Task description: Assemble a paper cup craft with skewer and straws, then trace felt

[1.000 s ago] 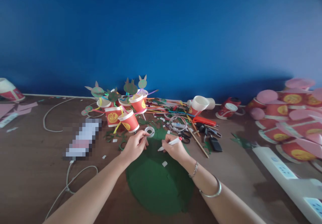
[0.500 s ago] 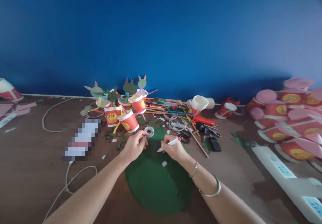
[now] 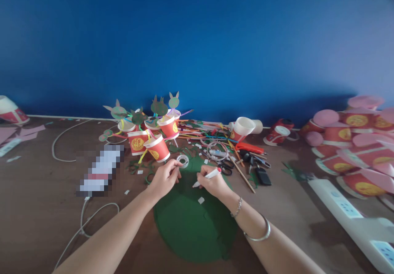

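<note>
A white marker (image 3: 210, 174) with a red end is gripped by my right hand (image 3: 215, 183), its tip down at the green sheet (image 3: 193, 233). My left hand (image 3: 166, 177) rests over the sheet's upper left part with its fingers curled. Its index fingertip lies at the edge of a white ring (image 3: 182, 161), which looks like a tape roll. What the curled fingers hold, if anything, is hidden. One small white paper piece (image 3: 201, 200) lies on the green sheet below the marker tip.
Red paper cups (image 3: 157, 147) with green animal heads stand behind my left hand. Black scissors (image 3: 227, 167), a wooden stick (image 3: 241, 175) and a red-orange tool (image 3: 249, 148) lie at right. A power strip (image 3: 341, 208), pink-trimmed cups (image 3: 357, 155) and a pixelated phone-like object (image 3: 101, 170) flank the sheet.
The marker tip has shifted very slightly on the green sheet. My left hand and the white ring look the same.
</note>
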`<action>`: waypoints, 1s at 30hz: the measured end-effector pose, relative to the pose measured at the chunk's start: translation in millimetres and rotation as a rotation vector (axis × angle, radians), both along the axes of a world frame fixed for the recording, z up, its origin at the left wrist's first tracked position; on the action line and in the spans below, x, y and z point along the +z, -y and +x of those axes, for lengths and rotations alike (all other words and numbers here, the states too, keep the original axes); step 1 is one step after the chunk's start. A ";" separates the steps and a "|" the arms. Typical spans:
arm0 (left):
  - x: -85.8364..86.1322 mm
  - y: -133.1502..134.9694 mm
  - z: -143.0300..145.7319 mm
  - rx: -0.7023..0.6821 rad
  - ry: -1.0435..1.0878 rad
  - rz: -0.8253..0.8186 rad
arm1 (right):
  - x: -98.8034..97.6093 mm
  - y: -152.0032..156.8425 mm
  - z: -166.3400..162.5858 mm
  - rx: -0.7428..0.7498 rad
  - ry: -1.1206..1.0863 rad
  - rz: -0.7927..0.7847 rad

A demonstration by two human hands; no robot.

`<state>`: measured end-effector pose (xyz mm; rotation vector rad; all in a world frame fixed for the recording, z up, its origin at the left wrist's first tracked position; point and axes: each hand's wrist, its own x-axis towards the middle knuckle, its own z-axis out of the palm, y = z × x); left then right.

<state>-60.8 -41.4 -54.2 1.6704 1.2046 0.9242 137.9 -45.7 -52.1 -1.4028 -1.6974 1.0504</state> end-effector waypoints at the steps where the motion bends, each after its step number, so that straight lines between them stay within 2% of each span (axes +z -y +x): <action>1: -0.1 0.1 -0.1 -0.001 0.001 -0.002 | 0.2 -0.2 0.0 -0.009 0.002 0.004; 9: 0.8 0.2 0.5 0.004 0.011 -0.013 | -0.5 -2.0 1.1 -0.052 0.037 0.041; 18: 1.0 0.3 0.3 -0.005 -0.010 -0.013 | -0.9 0.1 0.2 0.016 0.007 -0.004; 25: -0.4 -0.3 -0.4 -0.006 -0.019 -0.013 | 1.3 -0.9 -0.8 -0.044 0.016 0.011; 30: -1.0 -0.1 -0.2 -0.007 -0.014 -0.012 | 1.3 -0.5 -0.5 -0.004 0.001 0.006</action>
